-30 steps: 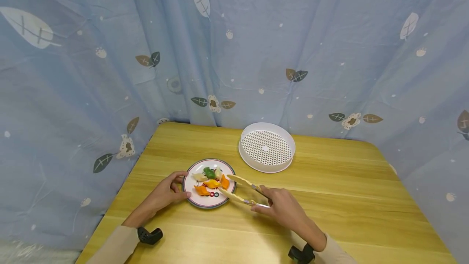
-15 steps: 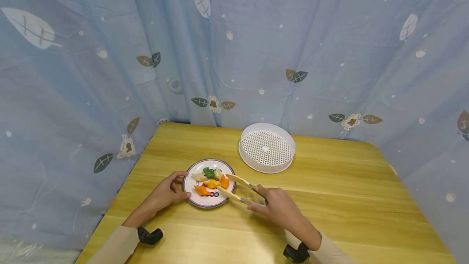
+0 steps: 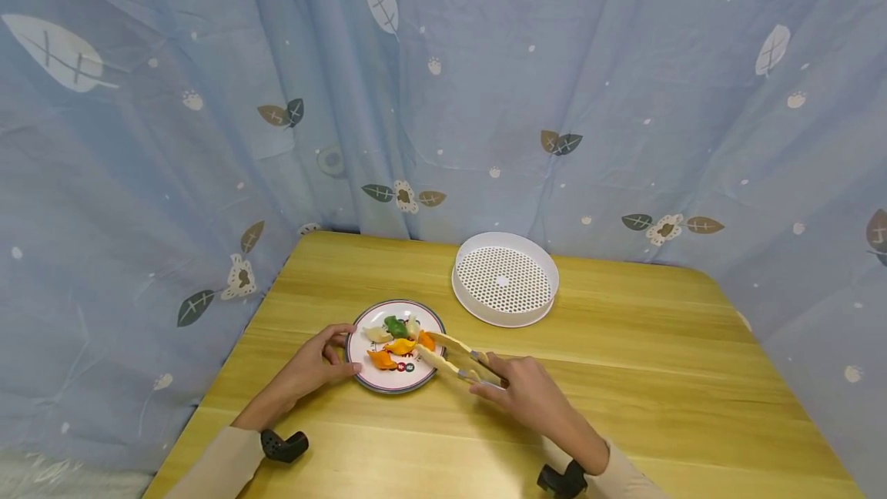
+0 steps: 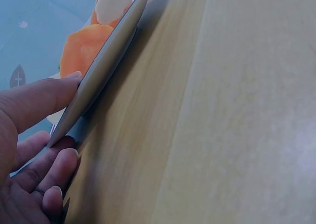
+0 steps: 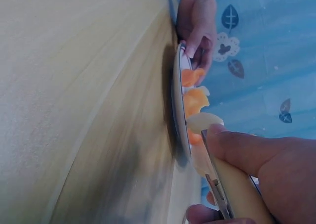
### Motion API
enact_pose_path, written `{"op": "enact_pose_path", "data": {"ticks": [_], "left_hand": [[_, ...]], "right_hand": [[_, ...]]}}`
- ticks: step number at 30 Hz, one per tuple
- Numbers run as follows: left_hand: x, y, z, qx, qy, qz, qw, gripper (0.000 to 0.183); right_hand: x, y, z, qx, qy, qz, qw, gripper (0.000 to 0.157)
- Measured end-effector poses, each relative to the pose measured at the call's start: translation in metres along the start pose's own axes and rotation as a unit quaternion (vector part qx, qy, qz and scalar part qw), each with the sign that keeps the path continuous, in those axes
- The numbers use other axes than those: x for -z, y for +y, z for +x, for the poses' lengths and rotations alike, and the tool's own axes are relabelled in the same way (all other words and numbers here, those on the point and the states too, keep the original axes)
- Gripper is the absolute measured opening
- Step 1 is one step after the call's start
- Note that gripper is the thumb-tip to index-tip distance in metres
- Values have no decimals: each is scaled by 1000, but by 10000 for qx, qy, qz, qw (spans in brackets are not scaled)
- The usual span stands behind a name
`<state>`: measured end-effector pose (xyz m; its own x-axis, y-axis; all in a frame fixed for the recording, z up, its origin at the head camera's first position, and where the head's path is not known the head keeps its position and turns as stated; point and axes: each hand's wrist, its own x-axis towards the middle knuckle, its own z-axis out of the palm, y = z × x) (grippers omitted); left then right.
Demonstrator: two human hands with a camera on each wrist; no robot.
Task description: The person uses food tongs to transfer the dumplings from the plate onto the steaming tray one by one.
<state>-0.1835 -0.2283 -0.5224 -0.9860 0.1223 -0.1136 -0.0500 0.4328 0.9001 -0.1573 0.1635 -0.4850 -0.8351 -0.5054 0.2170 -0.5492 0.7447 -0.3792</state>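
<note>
My left hand (image 3: 308,364) holds the left rim of a white plate (image 3: 402,383). In the left wrist view, the thumb (image 4: 47,98) lies on the rim (image 4: 101,70) and the other fingers lie below it. Dumpling-shaped pieces sit on the plate: a green one (image 3: 396,327), a yellow one (image 3: 400,346), a front orange one (image 3: 381,360), a right orange one (image 3: 427,340) and cream ones (image 3: 377,335). With my right hand (image 3: 533,395) I grip tongs (image 3: 443,365). Their pale tips are around the right orange piece, partly hiding it; firm contact is unclear.
Behind the plate, to its right, stands a round white steamer tray (image 3: 502,281) with a perforated base. Everything rests on a wooden table (image 3: 644,353). A blue patterned curtain (image 3: 471,98) hangs along the table's back and sides.
My right hand has shifted slightly left, and the tongs' tips have drawn closer together over the right orange piece. The left hand and the plate have stayed put.
</note>
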Motion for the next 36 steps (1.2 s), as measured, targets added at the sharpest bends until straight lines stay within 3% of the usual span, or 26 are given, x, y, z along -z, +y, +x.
{"op": "enact_pose_path", "data": {"ticks": [3, 13, 19, 25, 32, 36], "left_hand": [[0, 0, 0, -32, -2, -7, 10000, 69], [1, -3, 1, -60, 23, -15, 10000, 69], [0, -4, 1, -40, 20, -47, 10000, 70], [0, -3, 1, -32, -2, -54, 10000, 70], [0, 0, 0, -17, 20, -52, 10000, 70], [0, 0, 0, 21, -5, -48, 10000, 70]], "right_hand": [[0, 2, -1, 21, 56, 121, 9999, 49], [4, 5, -4, -4, 197, 313, 9993, 36], [8, 6, -3, -171, 246, 432, 9986, 44], [15, 9, -1, -231, 358, 546, 9976, 38], [25, 17, 2, -422, 542, 560, 9961, 54], [32, 22, 3, -418, 692, 435, 9958, 49]]}}
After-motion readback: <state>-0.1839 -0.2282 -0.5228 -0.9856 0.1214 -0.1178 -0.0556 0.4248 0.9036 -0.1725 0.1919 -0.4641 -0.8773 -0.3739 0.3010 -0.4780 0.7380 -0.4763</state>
